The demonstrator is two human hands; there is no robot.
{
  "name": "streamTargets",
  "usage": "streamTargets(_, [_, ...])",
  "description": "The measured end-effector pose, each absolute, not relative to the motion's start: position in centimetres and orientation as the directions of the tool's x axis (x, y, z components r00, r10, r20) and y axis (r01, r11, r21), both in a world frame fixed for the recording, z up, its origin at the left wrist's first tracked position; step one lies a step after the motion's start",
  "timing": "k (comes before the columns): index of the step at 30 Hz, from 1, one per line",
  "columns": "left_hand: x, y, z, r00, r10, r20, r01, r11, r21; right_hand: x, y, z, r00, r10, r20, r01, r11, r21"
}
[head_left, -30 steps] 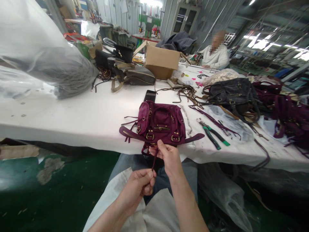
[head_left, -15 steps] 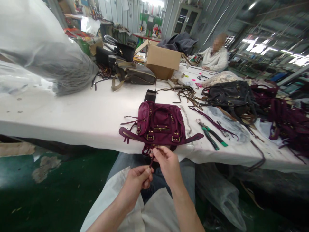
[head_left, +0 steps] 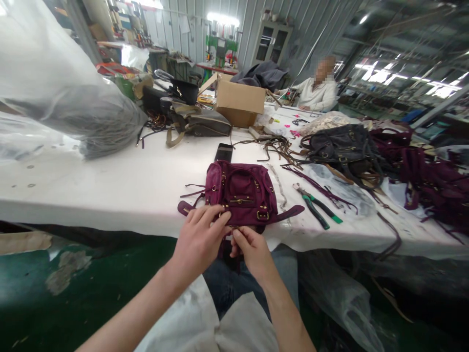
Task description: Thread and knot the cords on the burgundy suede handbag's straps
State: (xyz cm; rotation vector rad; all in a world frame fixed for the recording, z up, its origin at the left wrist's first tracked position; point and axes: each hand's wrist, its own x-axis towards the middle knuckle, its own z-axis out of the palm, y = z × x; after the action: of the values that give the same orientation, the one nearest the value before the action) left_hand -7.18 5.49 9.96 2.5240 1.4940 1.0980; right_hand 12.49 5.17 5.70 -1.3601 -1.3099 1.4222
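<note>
Left hand (head_left: 200, 240) palm-down, half-curled, right hand (head_left: 253, 252) pinched, either's hold unclear, maroon bag (head_left: 241, 187) lengthwise left to right

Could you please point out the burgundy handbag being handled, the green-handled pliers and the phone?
Burgundy handbag (head_left: 240, 186): head view, on its front panel.
Green-handled pliers (head_left: 314, 210): head view, on the nearer handle.
Phone (head_left: 223, 152): head view, on its upward face.

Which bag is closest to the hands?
The purple bag by the phone: left hand and right hand are at its front. The dark grey bag and purple pile lie farther right, the olive bag farther back.
</note>
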Motion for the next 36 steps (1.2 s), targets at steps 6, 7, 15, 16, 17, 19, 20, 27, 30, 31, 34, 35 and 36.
streamTargets(6, [-7.9, 10.7, 9.4, 0.688, 0.646, 0.331, 0.642, -0.754, 0.138, 12.4, 5.1, 4.7, -0.098, 0.975, -0.199, 0.116, -0.187, -0.975])
streamTargets(7, [-8.0, 10.9, 9.0, 0.699, 0.640, 0.319, 0.634, -0.761, 0.138, 12.3, 5.1, 4.6, -0.094, 0.975, -0.203, 0.108, -0.193, -0.975])
streamTargets(15, [-7.7, 10.3, 7.8, 0.680, 0.644, 0.350, 0.659, -0.746, 0.091, 11.4, 4.4, 4.2, -0.078, 0.969, -0.233, 0.088, -0.226, -0.970])
streamTargets(16, [-7.6, 10.3, 7.7, 0.673, 0.648, 0.357, 0.663, -0.743, 0.098, 11.3, 4.2, 4.2, -0.075, 0.969, -0.237, 0.087, -0.230, -0.969])
streamTargets(17, [-7.6, 10.3, 7.7, 0.667, 0.650, 0.363, 0.664, -0.740, 0.106, 11.2, 4.0, 4.1, -0.074, 0.968, -0.239, 0.086, -0.232, -0.969])
streamTargets(19, [-7.5, 10.3, 7.5, 0.660, 0.656, 0.366, 0.663, -0.738, 0.127, 11.1, 3.8, 4.0, -0.068, 0.969, -0.237, 0.081, -0.232, -0.969])
streamTargets(20, [-7.5, 10.4, 7.5, 0.660, 0.658, 0.362, 0.660, -0.738, 0.138, 11.1, 3.7, 4.0, -0.067, 0.968, -0.241, 0.067, -0.237, -0.969])
streamTargets(27, [-7.6, 9.6, 8.7, 0.583, 0.668, 0.462, 0.660, -0.721, 0.210, 11.4, 4.1, 5.5, -0.126, 0.938, -0.323, -0.247, -0.345, -0.906])
streamTargets(30, [-7.0, 5.9, 8.4, 0.294, 0.690, 0.661, 0.659, -0.648, 0.383, 11.8, 4.1, 6.4, -0.164, 0.930, -0.328, -0.396, -0.367, -0.842])
streamTargets(31, [-6.7, 4.3, 7.9, 0.152, 0.719, 0.678, 0.624, -0.602, 0.498, 11.9, 4.1, 6.5, -0.180, 0.924, -0.337, -0.430, -0.382, -0.818])
streamTargets(34, [-5.5, -0.2, 5.5, -0.111, 0.923, 0.368, 0.321, -0.317, 0.892, 11.8, 3.9, 6.3, -0.225, 0.904, -0.365, -0.473, -0.429, -0.770])
streamTargets(35, [-5.1, -1.1, 4.6, -0.094, 0.983, 0.160, 0.178, -0.142, 0.974, 11.7, 3.8, 6.1, -0.233, 0.902, -0.364, -0.473, -0.432, -0.768])
streamTargets(36, [-4.7, -1.7, 3.9, -0.045, 0.998, -0.041, 0.023, 0.042, 0.999, 11.6, 3.8, 5.9, -0.238, 0.903, -0.358, -0.467, -0.429, -0.773])
